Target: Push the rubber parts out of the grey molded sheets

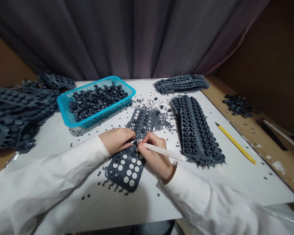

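Observation:
A dark grey rubber sheet (pixel 131 182), moulded with rows of round ring-shaped parts and white-showing round holes, lies lengthwise in front of me. My left hand (pixel 119 140) rests on its middle, thumb and fingers closing on the sheet; exactly what is between the fingertips is hidden. My right hand (pixel 155 151) grips a white pen-like stick (pixel 165 151), its tip down at the sheet beside my left fingertips. Small dark discs (pixel 163 120) are scattered around the sheet's far end.
A blue plastic basket (pixel 96 118) of small dark rubber rings stands behind left. Moulded sheets (pixel 19 104) are heaped at the left. More sheets (pixel 196 130) lie stacked at the right and another pile (pixel 182 84) behind. A yellow pencil (pixel 235 143) and dark scraps (pixel 237 105) lie further right.

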A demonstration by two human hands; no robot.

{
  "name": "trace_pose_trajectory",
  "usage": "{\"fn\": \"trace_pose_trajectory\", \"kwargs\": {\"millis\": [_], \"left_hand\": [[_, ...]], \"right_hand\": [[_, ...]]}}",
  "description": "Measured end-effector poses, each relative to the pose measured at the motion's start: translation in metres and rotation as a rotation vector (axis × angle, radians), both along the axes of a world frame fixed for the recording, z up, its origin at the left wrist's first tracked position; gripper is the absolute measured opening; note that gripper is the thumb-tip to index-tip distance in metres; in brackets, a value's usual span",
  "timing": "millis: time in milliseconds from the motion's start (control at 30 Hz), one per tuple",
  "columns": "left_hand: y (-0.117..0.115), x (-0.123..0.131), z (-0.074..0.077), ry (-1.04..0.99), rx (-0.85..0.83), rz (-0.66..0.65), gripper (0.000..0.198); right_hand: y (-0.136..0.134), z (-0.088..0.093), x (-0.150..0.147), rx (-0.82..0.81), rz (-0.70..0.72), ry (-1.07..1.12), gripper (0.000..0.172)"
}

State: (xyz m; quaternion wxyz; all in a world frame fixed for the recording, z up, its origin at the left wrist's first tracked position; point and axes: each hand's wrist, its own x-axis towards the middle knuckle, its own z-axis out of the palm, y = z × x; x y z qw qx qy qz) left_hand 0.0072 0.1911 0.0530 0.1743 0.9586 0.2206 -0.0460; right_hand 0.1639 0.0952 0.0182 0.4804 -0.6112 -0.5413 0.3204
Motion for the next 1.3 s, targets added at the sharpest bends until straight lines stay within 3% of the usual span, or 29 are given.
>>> {"fn": "trace_pose_trajectory", "kwargs": {"millis": [167, 333, 467, 600, 667, 767, 833, 933, 1000, 1133, 1300], "left_hand": [[0.001, 0.001, -0.002, 0.025, 0.071, -0.105, 0.018], [0.006, -0.005, -0.021, -0.015, 0.232, -0.168, 0.021], [0.015, -0.013, -0.033, -0.187, 0.14, -0.157, 0.028], [0.017, -0.021, -0.019, -0.482, -0.025, 0.166, 0.024], [0.012, -0.026, -0.003, -0.528, -0.115, 0.332, 0.022], [0.004, -0.037, 0.024, -0.575, -0.215, 0.453, 0.022], [0.01, -0.046, 0.041, -0.641, -0.08, 0.56, 0.022], [0.04, -0.061, 0.057, -0.601, 0.288, 0.756, 0.023], [0.068, -0.07, 0.057, -0.561, 0.38, 0.79, 0.03], [0.109, -0.085, 0.044, -0.517, 0.229, 0.737, 0.049], [0.115, -0.092, 0.04, -0.618, 0.157, 0.693, 0.049]], "right_hand": [[0.0, 0.002, -0.001, 0.006, -0.01, -0.027, 0.018], [-0.001, 0.002, -0.002, 0.009, -0.009, -0.042, 0.019], [-0.002, 0.002, -0.002, -0.004, -0.008, -0.055, 0.019], [-0.001, 0.001, -0.002, -0.025, -0.013, -0.055, 0.02], [-0.001, 0.001, -0.002, -0.02, -0.01, -0.035, 0.02], [0.0, 0.0, -0.001, 0.0, -0.022, 0.012, 0.018], [0.0, -0.001, -0.001, -0.001, -0.051, 0.044, 0.017], [0.002, -0.001, 0.0, -0.006, -0.094, 0.057, 0.017], [0.003, -0.002, 0.0, -0.011, -0.097, 0.055, 0.017], [0.003, -0.004, 0.001, -0.03, -0.077, 0.071, 0.018], [0.004, -0.005, 0.0, -0.034, -0.065, 0.071, 0.019]]}}
